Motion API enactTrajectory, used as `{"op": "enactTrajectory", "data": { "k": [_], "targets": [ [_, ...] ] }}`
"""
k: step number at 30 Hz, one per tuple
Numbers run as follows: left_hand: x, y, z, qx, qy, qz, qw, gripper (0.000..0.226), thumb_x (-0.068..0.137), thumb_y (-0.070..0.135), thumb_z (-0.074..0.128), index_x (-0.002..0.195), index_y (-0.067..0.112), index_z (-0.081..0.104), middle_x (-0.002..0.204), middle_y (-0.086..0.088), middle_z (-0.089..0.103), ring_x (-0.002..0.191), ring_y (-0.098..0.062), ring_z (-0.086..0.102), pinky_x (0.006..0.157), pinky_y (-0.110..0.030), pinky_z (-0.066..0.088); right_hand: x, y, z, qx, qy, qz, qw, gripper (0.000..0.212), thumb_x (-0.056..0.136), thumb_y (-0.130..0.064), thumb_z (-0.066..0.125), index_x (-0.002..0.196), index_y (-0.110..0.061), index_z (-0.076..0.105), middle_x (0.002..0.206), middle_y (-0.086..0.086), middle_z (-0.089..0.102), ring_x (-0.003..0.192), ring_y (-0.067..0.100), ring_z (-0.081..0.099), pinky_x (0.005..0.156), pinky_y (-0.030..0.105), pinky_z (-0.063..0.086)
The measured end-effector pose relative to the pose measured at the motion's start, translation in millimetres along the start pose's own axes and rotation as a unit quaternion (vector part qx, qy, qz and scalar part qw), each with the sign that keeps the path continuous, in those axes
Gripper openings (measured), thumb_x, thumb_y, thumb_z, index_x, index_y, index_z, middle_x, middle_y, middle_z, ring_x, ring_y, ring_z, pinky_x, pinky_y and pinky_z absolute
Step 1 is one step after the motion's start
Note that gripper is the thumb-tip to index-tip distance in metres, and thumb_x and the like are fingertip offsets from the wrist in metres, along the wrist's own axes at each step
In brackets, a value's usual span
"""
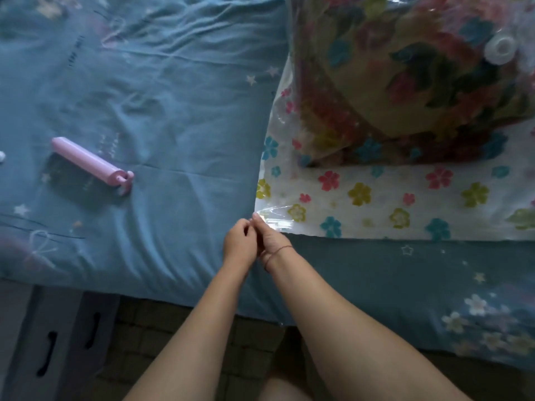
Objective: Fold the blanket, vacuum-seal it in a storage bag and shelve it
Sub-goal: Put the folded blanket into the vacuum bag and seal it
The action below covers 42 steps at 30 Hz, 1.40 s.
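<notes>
The bag (376,195), clear plastic printed with small flowers, lies on the right side of the bed (179,111), its near edge running along just inside the bed's front edge. Inside it sits the folded blanket (405,82), bulky and floral, filling the far part of the bag, while the near strip lies flat and empty. A round valve (500,49) shows on top of the bag, over the blanket.

Both hands meet at the bag's near left corner. The right hand (270,237), with a red string at the wrist, pinches that corner between its fingertips. The left hand (240,241) is curled just beside it, its fingertips touching the right hand's; whether it also grips the plastic I cannot tell.

Well apart to the left, a pink pump (89,160) lies tilted on the blue sheet, across a dark flat thing (66,180) too dim to name. Below the bed edge, at lower left, grey boxes (52,342) with slot handles stand on the floor.
</notes>
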State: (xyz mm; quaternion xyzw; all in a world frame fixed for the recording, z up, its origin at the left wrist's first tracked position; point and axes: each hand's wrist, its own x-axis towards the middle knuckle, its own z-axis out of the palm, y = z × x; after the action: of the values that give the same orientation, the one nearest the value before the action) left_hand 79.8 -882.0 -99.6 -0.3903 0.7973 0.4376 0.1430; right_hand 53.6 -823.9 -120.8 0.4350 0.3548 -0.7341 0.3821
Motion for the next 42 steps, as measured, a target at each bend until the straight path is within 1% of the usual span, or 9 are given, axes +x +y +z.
{"op": "enactTrajectory", "data": {
  "k": [6,10,13,20,24,27,30,36,42],
  "targets": [
    [-4,-2,-5,-0.023,0.034,0.052,0.998,0.023,0.099,0.016,0.050,0.076,0.010,0.050,0.087,-0.016,0.066,0.077,-0.025,0.051,0.064,-0.029,0.030,8,1,6,0.015,0.039,-0.016,0.999,0.026,0.086,-0.028,0.071,0.068,-0.014,0.060,0.054,-0.003,0.063,0.048,0.008,0.060,0.060,0.022,0.050],
    [-3,-3,-4,-0.045,0.047,0.071,0.995,0.024,0.097,0.016,0.053,0.075,0.009,0.051,0.076,-0.010,0.060,0.074,-0.024,0.050,0.064,-0.028,0.029,3,-10,-2,-0.036,0.052,-0.004,0.998,0.031,0.088,-0.031,0.069,0.065,-0.017,0.054,0.040,-0.009,0.046,0.031,0.001,0.039,0.035,0.014,0.033],
    [-1,-6,-3,-0.058,0.052,0.079,0.994,0.024,0.096,0.015,0.055,0.073,0.008,0.052,0.068,-0.001,0.053,0.072,-0.023,0.048,0.063,-0.027,0.029,-1,-19,-13,-0.060,0.071,-0.008,0.996,0.032,0.086,-0.028,0.072,0.064,-0.018,0.050,0.039,-0.010,0.037,0.029,0.001,0.032,0.030,0.013,0.024],
    [-7,-6,5,-0.104,0.052,0.012,0.993,0.026,0.099,0.021,0.053,0.076,0.008,0.052,0.063,0.002,0.051,0.067,-0.022,0.049,0.064,-0.031,0.037,-7,-37,-46,-0.048,0.097,-0.031,0.994,0.028,0.088,-0.025,0.069,0.066,-0.016,0.054,0.040,-0.010,0.035,0.033,0.001,0.031,0.033,0.012,0.023],
    [-19,10,29,-0.324,-0.012,-0.140,0.936,0.031,0.091,0.041,0.064,0.090,0.011,0.055,0.081,-0.005,0.063,0.074,-0.019,0.061,0.076,-0.038,0.053,-9,-30,-47,0.022,0.075,-0.054,0.995,0.023,0.090,-0.019,0.067,0.070,-0.013,0.058,0.047,-0.005,0.057,0.039,0.005,0.053,0.043,0.016,0.045],
    [-20,26,45,-0.348,-0.030,-0.169,0.922,0.036,0.083,0.035,0.076,0.083,0.002,0.060,0.076,-0.009,0.066,0.064,-0.017,0.063,0.056,-0.022,0.051,-7,-27,-48,0.059,0.060,-0.060,0.995,0.019,0.088,-0.016,0.068,0.073,-0.009,0.059,0.049,-0.002,0.059,0.044,0.007,0.056,0.054,0.019,0.050],
    [-17,37,53,-0.330,0.033,-0.192,0.924,0.033,0.083,0.025,0.077,0.067,0.004,0.056,0.064,-0.004,0.062,0.059,-0.017,0.060,0.047,-0.019,0.046,-4,-28,-50,0.078,0.064,-0.067,0.993,0.017,0.084,-0.018,0.072,0.073,-0.008,0.064,0.060,0.002,0.064,0.060,0.014,0.059,0.075,0.027,0.051],
    [-16,35,49,-0.316,0.070,-0.202,0.924,0.042,0.081,0.025,0.079,0.061,0.008,0.046,0.061,-0.001,0.052,0.057,-0.016,0.048,0.049,-0.022,0.043,-7,-34,-49,0.062,0.104,-0.068,0.990,0.025,0.085,-0.008,0.071,0.066,-0.012,0.055,0.049,-0.006,0.048,0.032,0.001,0.037,0.035,0.013,0.034],
    [-2,30,33,-0.298,0.087,-0.186,0.932,0.040,0.079,0.023,0.080,0.060,0.010,0.048,0.060,0.000,0.051,0.055,-0.014,0.046,0.055,-0.024,0.042,-18,-83,-89,0.070,0.128,-0.071,0.987,0.026,0.090,-0.011,0.065,0.069,-0.017,0.051,0.041,-0.011,0.048,0.028,-0.001,0.035,0.031,0.009,0.027]
  ]
}}
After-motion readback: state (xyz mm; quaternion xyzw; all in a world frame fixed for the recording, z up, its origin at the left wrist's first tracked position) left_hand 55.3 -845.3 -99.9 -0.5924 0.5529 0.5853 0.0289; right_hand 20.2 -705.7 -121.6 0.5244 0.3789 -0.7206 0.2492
